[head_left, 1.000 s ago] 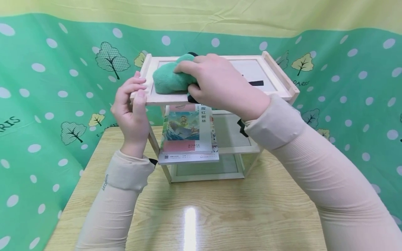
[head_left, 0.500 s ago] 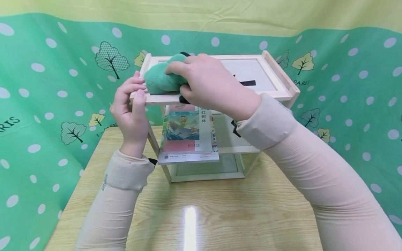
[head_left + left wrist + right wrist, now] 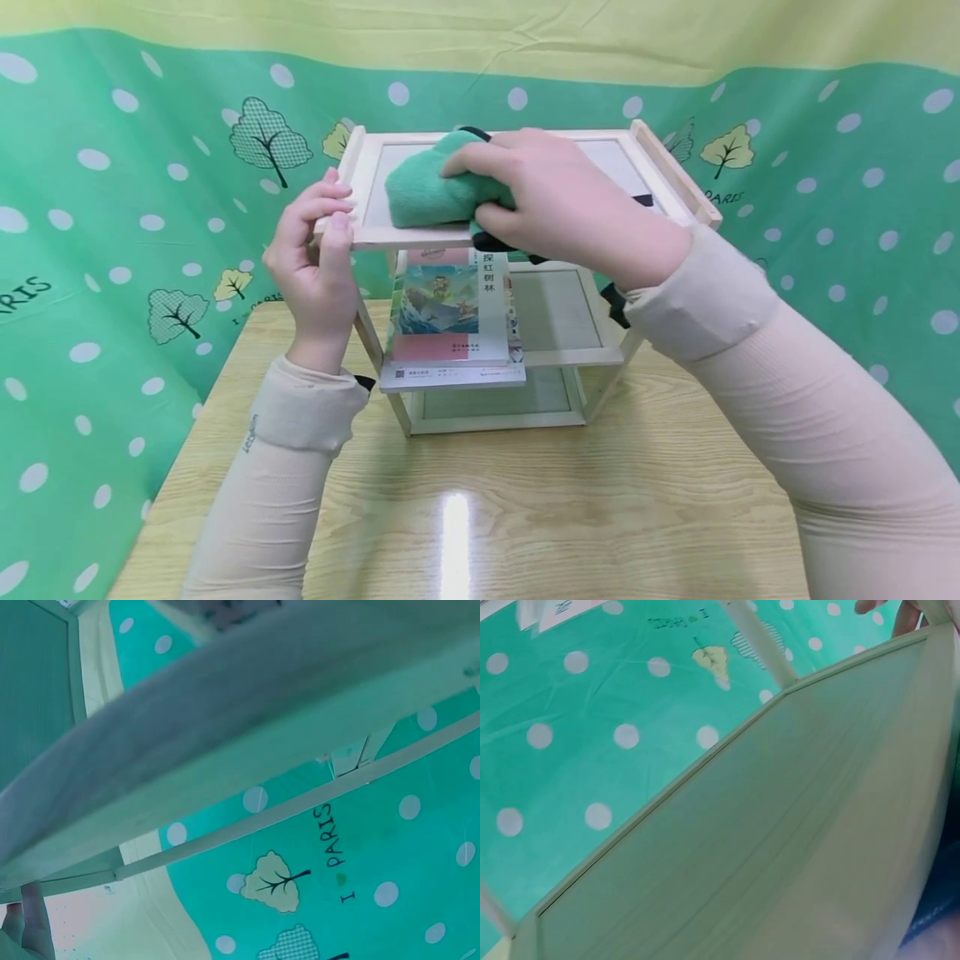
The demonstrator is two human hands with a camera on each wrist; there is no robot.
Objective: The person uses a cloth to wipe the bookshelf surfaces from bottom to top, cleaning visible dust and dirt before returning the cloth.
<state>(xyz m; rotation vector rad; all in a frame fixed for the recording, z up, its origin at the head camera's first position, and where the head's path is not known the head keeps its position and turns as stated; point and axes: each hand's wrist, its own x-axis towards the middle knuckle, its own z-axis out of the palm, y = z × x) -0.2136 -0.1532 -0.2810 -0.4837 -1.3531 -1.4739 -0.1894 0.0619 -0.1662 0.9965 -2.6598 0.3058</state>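
The cloth [image 3: 427, 193] is soft, fuzzy plush, matt all over. The shelf [image 3: 420, 239] is bare pale wood, smooth-planed and dull; its panels [image 3: 558, 312] look smooth and matt too, with faint straight grain in the right wrist view. The books [image 3: 435, 300] are paper, their printed covers smooth. Wood grain runs over the counter [image 3: 570, 500], glossy enough to throw back a bright streak. The curtain [image 3: 90, 250] is thin, creased fabric; the sleeves [image 3: 750, 367] are matt, finely ribbed fabric.
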